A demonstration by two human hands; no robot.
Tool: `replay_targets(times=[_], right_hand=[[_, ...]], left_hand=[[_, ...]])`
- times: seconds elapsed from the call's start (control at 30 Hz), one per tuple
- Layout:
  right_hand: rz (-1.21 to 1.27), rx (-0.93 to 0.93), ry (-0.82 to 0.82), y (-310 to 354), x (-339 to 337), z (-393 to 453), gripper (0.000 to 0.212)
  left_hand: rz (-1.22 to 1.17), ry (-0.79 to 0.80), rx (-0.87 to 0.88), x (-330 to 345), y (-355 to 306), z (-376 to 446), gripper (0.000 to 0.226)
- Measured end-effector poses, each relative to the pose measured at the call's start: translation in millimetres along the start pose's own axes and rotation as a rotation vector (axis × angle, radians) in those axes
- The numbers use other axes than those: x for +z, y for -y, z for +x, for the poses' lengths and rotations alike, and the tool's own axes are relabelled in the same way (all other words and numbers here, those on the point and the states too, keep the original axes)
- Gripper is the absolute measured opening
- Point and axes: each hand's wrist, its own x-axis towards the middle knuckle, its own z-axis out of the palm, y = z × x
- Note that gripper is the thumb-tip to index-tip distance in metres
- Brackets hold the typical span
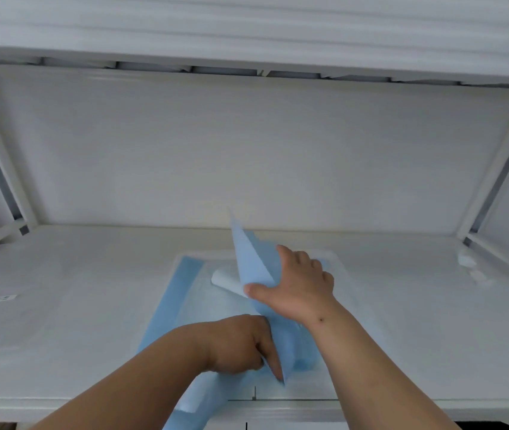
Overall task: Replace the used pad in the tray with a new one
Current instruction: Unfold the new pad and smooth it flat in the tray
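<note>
A white tray (337, 259) sits on the white shelf (60, 305), near its front edge. A blue pad (172, 299) lies across the tray, its left side flat and running out past the tray's front rim. The right half is folded up into a peak above the tray's middle. The right hand (296, 283) grips that raised fold, thumb pressed on the blue face. The left hand (240, 346) pinches the pad's lower fold closed, at the tray's front. A white roll (225, 280) shows behind the fold.
</note>
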Motion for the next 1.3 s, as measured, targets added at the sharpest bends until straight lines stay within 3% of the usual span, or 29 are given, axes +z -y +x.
replay_targets(times=[0.1, 0.2, 0.33, 0.43, 0.47, 0.53, 0.63, 0.7, 0.73, 0.8, 0.83, 0.93, 0.97, 1.1, 1.23, 1.3], right_hand=[[-0.006, -0.061, 0.025, 1, 2, -5, 0.113], [-0.067, -0.094, -0.033, -1, 2, -9, 0.097], [-0.033, 0.003, -0.300, -13, -9, -12, 0.091], [-0.147, -0.006, -0.655, -24, -15, -16, 0.100], [-0.178, -0.017, -0.702, -26, -19, -18, 0.101], [-0.284, -0.004, -0.601, -27, -35, -27, 0.098], [-0.528, 0.133, -0.126, -27, -63, -35, 0.056], [-0.594, 0.196, 0.165, -28, -75, -38, 0.016], [-0.574, 0.222, 0.251, -28, -78, -41, 0.010], [-0.554, 0.278, 0.275, -30, -78, -43, 0.026], [-0.569, 0.270, 0.203, -29, -77, -42, 0.030], [-0.555, 0.149, -0.096, -18, -66, -36, 0.041], [-0.547, 0.083, -0.129, -14, -61, -32, 0.043], [-0.558, -0.052, 0.070, -17, -22, -17, 0.050], [-0.569, 0.151, 0.324, -53, 7, -10, 0.054], [-0.590, 0.262, 0.339, -69, 12, -7, 0.051]], left_hand=[[0.015, 0.011, 0.011, 5, -5, 3, 0.035], [0.009, 0.094, -0.023, 8, -6, 4, 0.028], [-0.238, 0.200, -0.105, 7, 1, -1, 0.005], [-0.585, 0.161, -0.196, 7, 14, -5, 0.036], [-0.686, 0.120, -0.226, 7, 19, -5, 0.045], [-0.791, -0.015, -0.281, 6, 28, -1, 0.050], [-0.532, -0.194, -0.381, 5, 36, 1, 0.026], [-0.376, -0.151, -0.447, 5, 46, 1, 0.033], [-0.270, -0.086, -0.470, 7, 51, 2, 0.048], [-0.020, -0.005, -0.490, 12, 56, 4, 0.086], [0.042, -0.014, -0.488, 15, 57, 6, 0.097], [0.055, -0.105, -0.436, 21, 62, 15, 0.091], [0.052, -0.136, -0.434, 22, 65, 18, 0.085], [0.096, -0.214, -0.495, 24, 76, 25, 0.068], [0.206, -0.197, -0.550, 24, 87, 24, 0.067], [0.247, -0.210, -0.579, 22, 92, 22, 0.067]])
